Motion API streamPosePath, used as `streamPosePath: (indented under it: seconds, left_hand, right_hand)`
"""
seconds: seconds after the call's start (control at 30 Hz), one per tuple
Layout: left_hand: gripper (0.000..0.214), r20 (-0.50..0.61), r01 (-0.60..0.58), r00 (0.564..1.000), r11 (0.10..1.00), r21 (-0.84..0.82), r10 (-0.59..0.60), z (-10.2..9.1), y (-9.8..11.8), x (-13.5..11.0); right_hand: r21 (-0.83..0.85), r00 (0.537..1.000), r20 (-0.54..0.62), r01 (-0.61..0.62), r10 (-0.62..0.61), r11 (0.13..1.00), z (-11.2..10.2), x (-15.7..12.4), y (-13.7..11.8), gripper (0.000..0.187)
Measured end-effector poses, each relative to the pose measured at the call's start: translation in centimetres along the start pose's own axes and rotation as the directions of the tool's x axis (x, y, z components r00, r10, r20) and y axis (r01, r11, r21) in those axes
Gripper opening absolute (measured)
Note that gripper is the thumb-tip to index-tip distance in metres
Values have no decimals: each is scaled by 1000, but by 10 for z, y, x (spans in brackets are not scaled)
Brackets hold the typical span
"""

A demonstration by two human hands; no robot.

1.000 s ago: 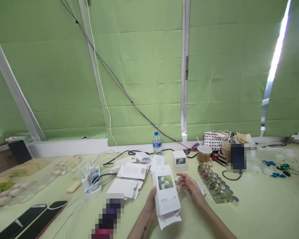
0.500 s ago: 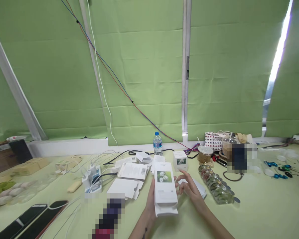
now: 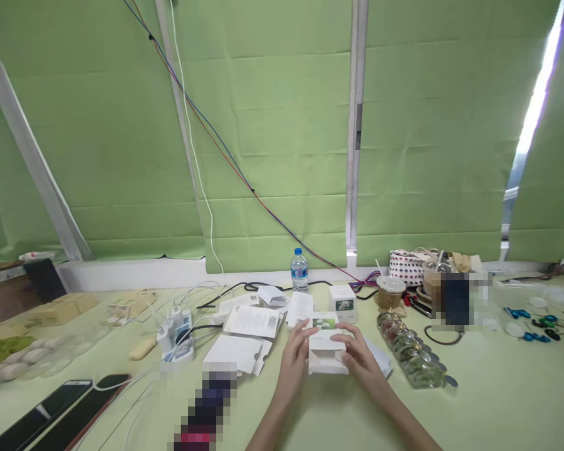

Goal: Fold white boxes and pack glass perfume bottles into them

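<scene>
Between my two hands is a white cardboard box with a flower picture on its front; the end toward me looks unfolded, a flap sticking out. My left hand is closed on its left side, fingers over the printed face. My right hand grips the right side near the flap. Just behind stands a small white cube box with a similar flower picture. Flattened white cartons lie to the left, and a printed white sheet is behind my left hand.
A water bottle stands at the back. On the right are a row of small glass jars and a drink cup. A power strip with cables and two phones lie left.
The box has tipped so its front looks shorter and its near end shows. My right hand has moved from beside it onto its right side. The view has shifted slightly.
</scene>
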State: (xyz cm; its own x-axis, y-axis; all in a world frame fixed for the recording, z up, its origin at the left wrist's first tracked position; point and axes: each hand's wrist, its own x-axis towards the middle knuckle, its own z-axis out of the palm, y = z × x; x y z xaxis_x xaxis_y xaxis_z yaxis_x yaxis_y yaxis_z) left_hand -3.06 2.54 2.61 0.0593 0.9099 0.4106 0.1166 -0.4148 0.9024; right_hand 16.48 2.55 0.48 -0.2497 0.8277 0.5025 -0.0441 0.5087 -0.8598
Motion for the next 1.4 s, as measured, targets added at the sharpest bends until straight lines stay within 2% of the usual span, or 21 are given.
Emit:
streamPosePath:
  seconds: [0.1,0.17,0.27,0.37,0.53,0.7,0.8,0.97,1.4]
  left_hand:
    - [38,188,-5,982,999,-47,13,-3,10,1]
    - [42,228,35,974,993,-115,-8,-3,12,1]
    - [40,197,97,978,982,-161,-64,0,10,0]
    - [35,135,104,988,974,-204,-77,4,6,-1]
    - [36,61,86,995,963,-256,-73,7,6,-1]
    - [35,50,21,999,963,-270,-7,8,10,-3]
    - [35,43,10,999,968,-251,1,9,10,-6]
    - [38,84,-51,994,975,-217,71,10,3,-9]
    - [42,175,-134,973,985,-106,151,9,-4,-10]
  right_hand:
    - [95,998,-34,-50,53,994,-7,5,1,29]
    - [133,996,-35,-77,82,988,-9,6,2,31]
    - [115,994,-47,-90,96,989,-9,6,3,36]
    - [102,995,-62,-70,77,992,-7,5,4,48]
    - [267,999,22,35,-43,963,-2,4,3,67]
    - [259,1000,-30,16,-8,966,0,4,2,59]
    - [268,1000,-6,-17,19,963,-2,4,1,52]
    - [343,998,-42,-20,37,939,-3,3,2,42]
    - [447,986,-136,-28,99,894,0,6,4,43]
